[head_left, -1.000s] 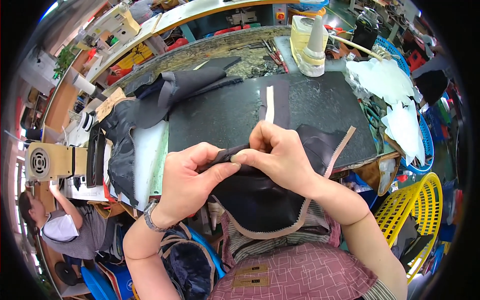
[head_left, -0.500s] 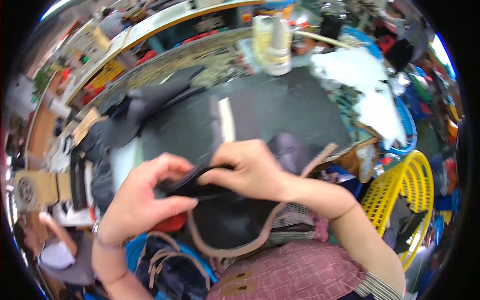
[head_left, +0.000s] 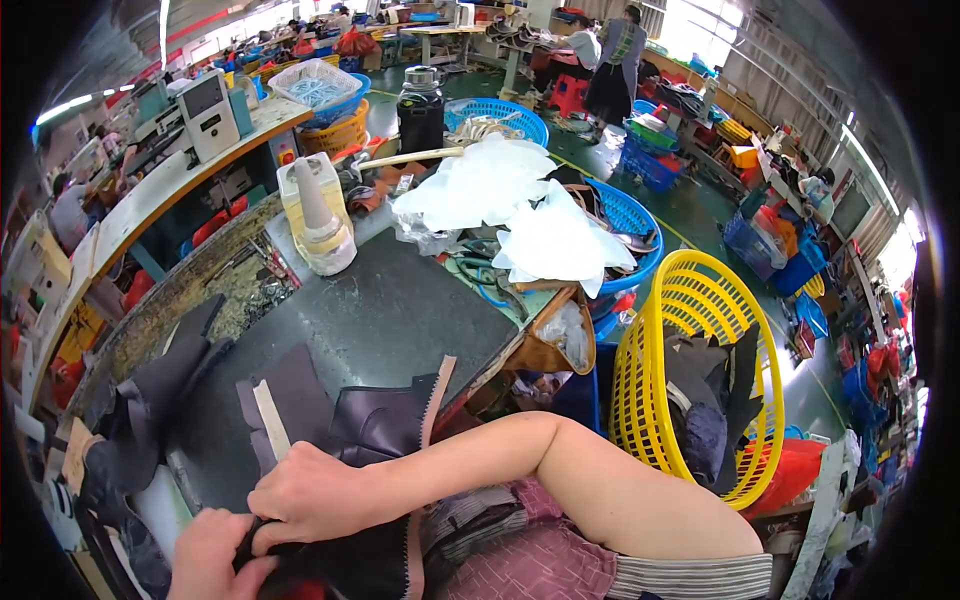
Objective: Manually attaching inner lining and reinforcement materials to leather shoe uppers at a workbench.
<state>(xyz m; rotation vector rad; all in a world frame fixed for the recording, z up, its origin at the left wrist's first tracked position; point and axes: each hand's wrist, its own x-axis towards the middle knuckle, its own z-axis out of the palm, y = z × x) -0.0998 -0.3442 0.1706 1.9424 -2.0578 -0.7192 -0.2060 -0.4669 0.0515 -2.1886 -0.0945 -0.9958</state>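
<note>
Both hands, left hand (head_left: 215, 555) and right hand (head_left: 310, 497), pinch dark leather piece (head_left: 370, 480) at the dark work mat (head_left: 400, 310) near edge; its long axis runs from the hands away toward the mat.

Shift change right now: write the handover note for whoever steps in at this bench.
Left hand: pinching the dark leather piece at the bench's near edge.
Right hand: pressing down on the same piece, fingers closed over it.
More dark cut pieces lie on the black work mat; glue bottle at its far corner; yellow basket holds further pieces to the right.
Done or left: cannot tell.
</note>
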